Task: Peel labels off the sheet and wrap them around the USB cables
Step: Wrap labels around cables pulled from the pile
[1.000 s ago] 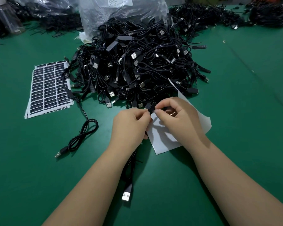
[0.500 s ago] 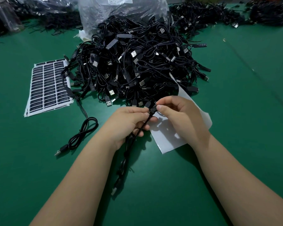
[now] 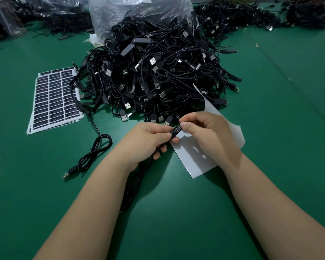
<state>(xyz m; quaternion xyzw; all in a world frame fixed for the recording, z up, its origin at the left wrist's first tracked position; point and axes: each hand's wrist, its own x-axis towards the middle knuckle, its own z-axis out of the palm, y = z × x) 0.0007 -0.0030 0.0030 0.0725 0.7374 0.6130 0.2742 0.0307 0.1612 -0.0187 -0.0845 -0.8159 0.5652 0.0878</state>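
Head view puts the grip at the centre: the left hand curls round a black USB cable, pinching it just below a small black block on the cable, while the rest of the cable hangs down under the wrist toward the near edge of the table. Thumb and forefinger of the right hand pinch the other end of that block, where a black label with white print already lies on it. Whether the label is fully closed round the back I cannot tell; it looks like the smoothing stage of one wrap.

Under the right hand lies a white backing sheet, its visible part bare, so that sheet seems spent or nearly so. Left of the hands one coiled cable lies apart from the rest; whether it carries a label cannot be seen. Farther left sits a stack of label sheets, full of black labels. Beyond the hands the big heap of cables rises against a clear plastic bag, and more cables lie along the far edge.

Judged from this, the job is early: one cable in hand nearly done, a large heap and many labels left.
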